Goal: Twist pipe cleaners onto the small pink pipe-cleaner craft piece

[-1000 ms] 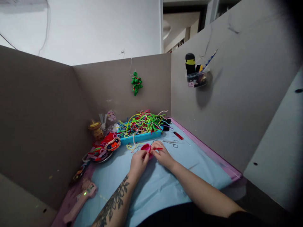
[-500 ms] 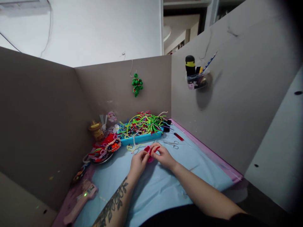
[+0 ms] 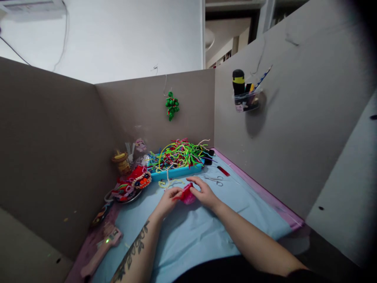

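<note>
A small pink and red piece, apparently formed from pipe cleaners, is held between my two hands above the blue cloth. On its left side my left hand is closed, thumb and fingers pinching a red pipe cleaner end. My right hand grips the piece from the right with the thumb at its edge, the index finger reaching over the top. Just beyond my hands lie pale yellow pipe cleaners. Fingers partly hide the piece's exact shape.
A blue tray heaped with colourful pipe cleaners stands at the back. Scissors and a red strip lie to the right. At left are a dish of finished pieces, a jar and a pink glue gun.
My left hand has moved slightly left and down, drawing the red end out leftward. My right hand's fingers have loosened and lifted a little, and more of the pink piece shows.
</note>
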The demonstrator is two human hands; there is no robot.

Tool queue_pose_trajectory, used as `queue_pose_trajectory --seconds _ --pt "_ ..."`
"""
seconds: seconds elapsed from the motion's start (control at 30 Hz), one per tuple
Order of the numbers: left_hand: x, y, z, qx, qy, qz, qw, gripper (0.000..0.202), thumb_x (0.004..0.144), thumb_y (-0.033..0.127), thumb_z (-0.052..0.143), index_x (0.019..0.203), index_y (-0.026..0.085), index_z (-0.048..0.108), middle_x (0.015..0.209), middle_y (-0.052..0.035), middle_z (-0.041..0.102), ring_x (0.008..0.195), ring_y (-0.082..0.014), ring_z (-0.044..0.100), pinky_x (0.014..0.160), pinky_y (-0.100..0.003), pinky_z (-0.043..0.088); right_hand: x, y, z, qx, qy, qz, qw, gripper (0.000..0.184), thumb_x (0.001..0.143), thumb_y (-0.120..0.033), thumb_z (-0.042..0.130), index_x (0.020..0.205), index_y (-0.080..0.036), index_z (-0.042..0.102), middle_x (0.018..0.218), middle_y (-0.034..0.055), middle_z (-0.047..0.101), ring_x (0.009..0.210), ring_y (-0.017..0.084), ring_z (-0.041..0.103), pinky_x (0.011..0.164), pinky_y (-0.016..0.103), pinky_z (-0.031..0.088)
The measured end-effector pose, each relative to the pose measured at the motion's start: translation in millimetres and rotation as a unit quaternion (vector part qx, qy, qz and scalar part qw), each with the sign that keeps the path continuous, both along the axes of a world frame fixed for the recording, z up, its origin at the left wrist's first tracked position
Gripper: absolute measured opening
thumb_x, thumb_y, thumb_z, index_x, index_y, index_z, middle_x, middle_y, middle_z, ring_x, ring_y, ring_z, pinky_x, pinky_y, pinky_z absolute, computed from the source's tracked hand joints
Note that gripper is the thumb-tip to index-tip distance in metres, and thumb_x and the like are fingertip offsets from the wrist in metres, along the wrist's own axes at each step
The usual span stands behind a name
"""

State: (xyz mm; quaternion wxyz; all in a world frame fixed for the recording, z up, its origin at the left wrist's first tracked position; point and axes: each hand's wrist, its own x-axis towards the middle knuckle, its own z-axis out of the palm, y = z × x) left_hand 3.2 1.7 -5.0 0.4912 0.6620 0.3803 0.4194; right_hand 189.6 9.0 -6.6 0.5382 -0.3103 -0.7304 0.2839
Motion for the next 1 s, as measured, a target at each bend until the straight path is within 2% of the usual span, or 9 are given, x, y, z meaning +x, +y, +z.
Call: queue_pose_trajectory --seconds 0.17,0.3,0.4,0.53,0.8,0.93,1.0 --pt "-7 -1 3.4 0.033 0.074 -0.027 0.996 0.032 0.078 0.045 0.056 0.081 0.014 0.067 0.075 -0.0036 0.063 0.069 -0.0158 0.054 0.067 -0.026 0.040 2 3 -2.2 -0.091 -0.058 0.067 0.992 0.015 0.077 -0.019 0.055 0.086 -0.017 0.066 0.079 0.0028 0.065 0.073 0.015 0.058 0.070 0.028 0.046" --pt "-8 -3 8.7 0.029 0.075 -0.032 0.996 0.039 0.084 0.048 0.045 0.080 0.014 0.065 0.072 -0.0036 0.060 0.069 -0.0160 0.053 0.066 -0.027 0.040 -2 -3 -0.9 -0.104 -0.060 0.106 0.987 0.011 0.075 -0.021 0.059 0.083 -0.016 0.066 0.072 0.0004 0.064 0.065 0.013 0.055 0.063 0.024 0.043" --pt "-7 -5 11.9 0.035 0.074 -0.045 0.996 0.034 0.081 0.047 0.052 0.083 0.015 0.062 0.076 -0.0034 0.060 0.071 -0.0159 0.053 0.067 -0.026 0.040 -3 -7 0.4 -0.094 -0.074 0.117 0.986 0.011 0.076 -0.021 0.060 0.083 -0.016 0.067 0.074 0.0007 0.065 0.065 0.013 0.055 0.063 0.024 0.043" --pt "-8 -7 11.8 0.058 0.119 -0.057 0.990 0.028 0.067 0.037 0.070 0.082 0.016 0.059 0.078 -0.0009 0.059 0.074 -0.0151 0.053 0.070 -0.025 0.041 -2 -7 0.9 -0.047 -0.096 0.117 0.987 0.012 0.076 -0.019 0.060 0.084 -0.018 0.070 0.077 0.0014 0.065 0.070 0.013 0.057 0.068 0.025 0.044" --pt "-15 -6 15.4 0.007 0.119 -0.074 0.990 0.033 0.063 0.037 0.074 0.081 0.013 0.063 0.068 -0.0017 0.062 0.063 -0.0132 0.056 0.062 -0.023 0.040 -3 -8 3.1 0.013 -0.110 0.114 0.987 0.012 0.079 -0.019 0.058 0.076 -0.020 0.070 0.074 0.0018 0.065 0.075 0.015 0.057 0.074 0.028 0.044" --pt "-14 -7 17.2 -0.008 0.090 -0.066 0.994 0.032 0.062 0.036 0.076 0.080 0.013 0.062 0.065 -0.0015 0.062 0.060 -0.0121 0.055 0.059 -0.022 0.038 -3 -5 0.8 -0.019 -0.090 0.106 0.990 0.012 0.079 -0.021 0.057 0.076 -0.020 0.069 0.077 0.0025 0.065 0.076 0.016 0.058 0.075 0.028 0.045" --pt "-15 -7 17.1 -0.021 0.074 -0.060 0.995 0.032 0.061 0.036 0.076 0.079 0.013 0.061 0.064 -0.0009 0.061 0.057 -0.0110 0.053 0.056 -0.021 0.037 0 -1 -1.8 -0.056 -0.058 0.097 0.992 0.014 0.081 -0.025 0.055 0.083 -0.019 0.068 0.082 0.0034 0.066 0.080 0.016 0.059 0.077 0.030 0.045"
